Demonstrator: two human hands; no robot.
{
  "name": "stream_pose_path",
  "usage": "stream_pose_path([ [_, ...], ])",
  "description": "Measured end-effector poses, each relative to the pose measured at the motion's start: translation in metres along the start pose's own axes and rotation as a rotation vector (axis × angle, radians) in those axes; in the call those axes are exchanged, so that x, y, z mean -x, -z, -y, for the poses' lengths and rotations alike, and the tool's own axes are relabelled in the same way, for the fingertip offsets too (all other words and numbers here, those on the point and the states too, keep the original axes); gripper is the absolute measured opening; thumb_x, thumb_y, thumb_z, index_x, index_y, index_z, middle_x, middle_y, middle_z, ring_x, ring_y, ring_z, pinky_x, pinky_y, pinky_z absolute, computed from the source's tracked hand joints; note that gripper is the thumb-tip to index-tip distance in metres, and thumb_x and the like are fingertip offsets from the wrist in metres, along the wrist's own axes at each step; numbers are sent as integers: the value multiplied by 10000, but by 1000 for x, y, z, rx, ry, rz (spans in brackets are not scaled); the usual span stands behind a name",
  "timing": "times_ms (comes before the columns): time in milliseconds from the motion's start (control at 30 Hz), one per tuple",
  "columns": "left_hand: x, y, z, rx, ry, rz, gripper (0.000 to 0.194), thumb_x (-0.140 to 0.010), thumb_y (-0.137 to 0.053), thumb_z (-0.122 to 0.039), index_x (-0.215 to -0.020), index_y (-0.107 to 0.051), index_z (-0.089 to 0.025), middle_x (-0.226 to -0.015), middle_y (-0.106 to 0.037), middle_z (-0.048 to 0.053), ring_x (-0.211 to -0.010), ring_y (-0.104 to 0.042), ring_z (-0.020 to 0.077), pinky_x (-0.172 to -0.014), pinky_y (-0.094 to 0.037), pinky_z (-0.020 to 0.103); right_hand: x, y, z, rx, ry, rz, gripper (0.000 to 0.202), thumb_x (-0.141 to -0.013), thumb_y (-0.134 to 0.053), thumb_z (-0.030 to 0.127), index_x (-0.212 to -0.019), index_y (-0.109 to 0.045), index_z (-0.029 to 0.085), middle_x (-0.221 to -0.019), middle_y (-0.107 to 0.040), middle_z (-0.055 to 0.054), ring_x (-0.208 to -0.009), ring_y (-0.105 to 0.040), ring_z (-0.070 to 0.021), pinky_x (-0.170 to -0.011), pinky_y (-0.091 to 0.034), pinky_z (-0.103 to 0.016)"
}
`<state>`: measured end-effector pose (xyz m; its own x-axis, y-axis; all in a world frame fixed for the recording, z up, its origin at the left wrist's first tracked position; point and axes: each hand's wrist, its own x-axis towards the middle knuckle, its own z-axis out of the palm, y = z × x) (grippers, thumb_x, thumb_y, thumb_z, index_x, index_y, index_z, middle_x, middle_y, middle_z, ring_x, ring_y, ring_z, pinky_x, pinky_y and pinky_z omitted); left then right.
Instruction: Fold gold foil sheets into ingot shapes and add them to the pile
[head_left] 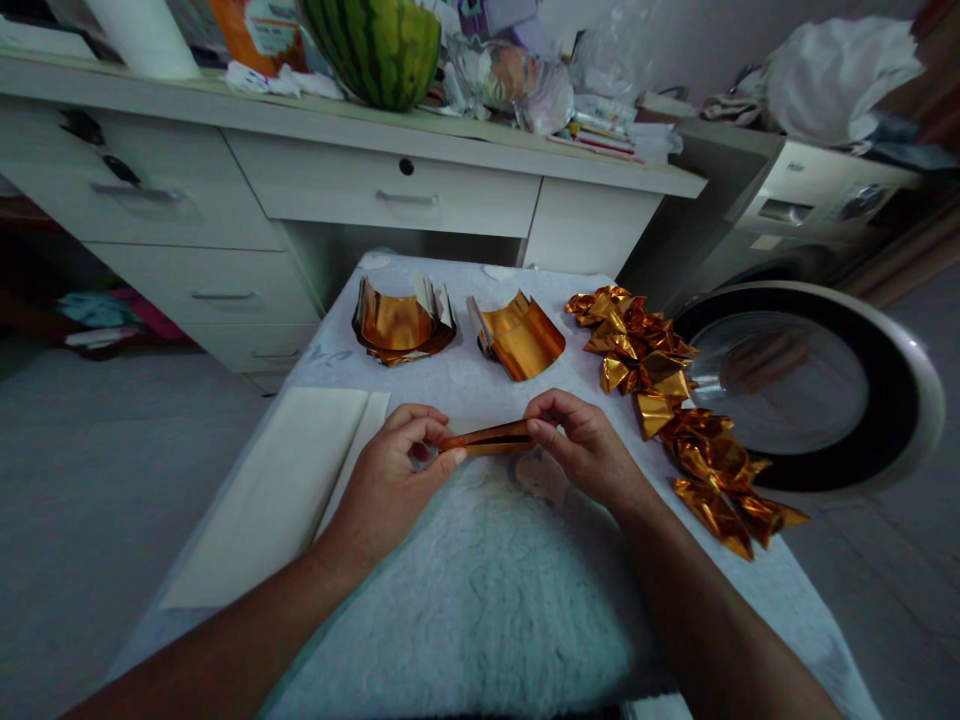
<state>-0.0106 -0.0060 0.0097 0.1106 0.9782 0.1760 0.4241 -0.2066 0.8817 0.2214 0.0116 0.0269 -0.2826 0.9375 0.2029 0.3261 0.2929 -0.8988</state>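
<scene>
Between my two hands a narrow folded strip of gold foil paper (491,437) is stretched, with a dark gap along its length. My left hand (401,470) pinches its left end between thumb and fingers. At the other end my right hand (577,445) grips it the same way. Beyond my hands lie two loose stacks of curled gold foil sheets, a left stack (397,322) with white undersides showing and a right stack (523,335). Folded gold foil pieces (637,350) form a long row on the right side of the cloth-covered table (450,620).
White paper sheets (262,480) lie along the table's left side. A cabinet with drawers (390,185) stands behind, topped by a cut watermelon (379,50) and clutter. To the right, the washing machine's round door (810,385) hangs open close to the table edge.
</scene>
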Motion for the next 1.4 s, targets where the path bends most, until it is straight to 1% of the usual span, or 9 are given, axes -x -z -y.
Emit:
stream_pose_path([
  [167, 1, 2, -1, -4, -21, 10, 132, -825, -630, -330, -771, -621, -210, -1118, -595, 49, -1098, -569, 236, -1024, -398, 448, 1, 0, 0, 24, -22, 40, 247, -795, -720, 271, -1014, -620, 217, -925, -636, -16, -875, -575, -172, -784, -436, -297],
  [267, 0, 3, -3, 33, -2, 18, 129, -826, -627, -331, -780, -606, -212, -1152, -630, 55, -1159, -558, 253, -1056, -365, 471, 1, -1, 1, 24, -45, 67, 141, -821, -697, 285, -923, -636, 210, -858, -634, -10, -823, -568, -165, -734, -429, -285],
  [367, 1, 3, -5, 119, 29, 43, 124, -835, -625, -333, -808, -605, -214, -1082, -673, 50, -1126, -585, 248, -1019, -403, 439, 0, -2, 2, -51, -57, 82, 134, -859, -659, 321, -822, -622, 198, -769, -610, 2, -731, -544, -143, -675, -409, -267],
  [467, 2, 2, -6, 165, 81, 62, 145, -848, -624, -353, -837, -612, -209, -909, -681, 21, -920, -634, 212, -864, -473, 363, 0, -2, 2, -122, -76, 94, 173, -863, -659, 352, -807, -617, 194, -739, -594, 13, -700, -529, -132, -667, -399, -262],
  [600, 3, 2, -10, 265, 138, 17, 167, -826, -659, -352, -811, -605, -196, -773, -650, -7, -741, -610, 166, -694, -472, 284, 0, -2, 2, -162, -87, 97, 234, -841, -691, 411, -802, -630, 188, -723, -565, 18, -700, -506, -129, -676, -392, -263],
  [767, 4, 1, -13, 448, 207, 17, 182, -815, -691, -344, -838, -610, -183, -807, -680, 8, -766, -648, 168, -704, -509, 282, 1, -4, 2, -326, -166, 123, 290, -819, -715, 465, -828, -635, 186, -771, -614, -3, -731, -554, -144, -710, -450, -282],
  [933, 3, 0, -14, 528, 277, 47, 209, -797, -720, -332, -870, -604, -174, -814, -696, 10, -741, -668, 162, -691, -531, 284, 1, -8, 3, -514, -227, 155, 263, -810, -736, 424, -890, -646, 189, -849, -683, -16, -767, -626, -151, -786, -499, -314],
  [1233, 1, 0, -15, 554, 308, 64, 191, -818, -686, -337, -900, -615, -180, -857, -717, 21, -763, -693, 173, -724, -549, 296, -1, -12, 4, -586, -289, 140, 292, -762, -775, 420, -903, -656, 194, -889, -730, -16, -801, -677, -169, -808, -528, -326],
  [1400, 0, -1, -17, 609, 346, 93, 210, -857, -638, -346, -987, -587, -190, -883, -714, 18, -752, -692, 174, -742, -556, 323, 0, -12, 3, -625, -295, 144, 273, -756, -783, 394, -850, -628, 189, -842, -717, -8, -750, -665, -153, -772, -516, -306],
])
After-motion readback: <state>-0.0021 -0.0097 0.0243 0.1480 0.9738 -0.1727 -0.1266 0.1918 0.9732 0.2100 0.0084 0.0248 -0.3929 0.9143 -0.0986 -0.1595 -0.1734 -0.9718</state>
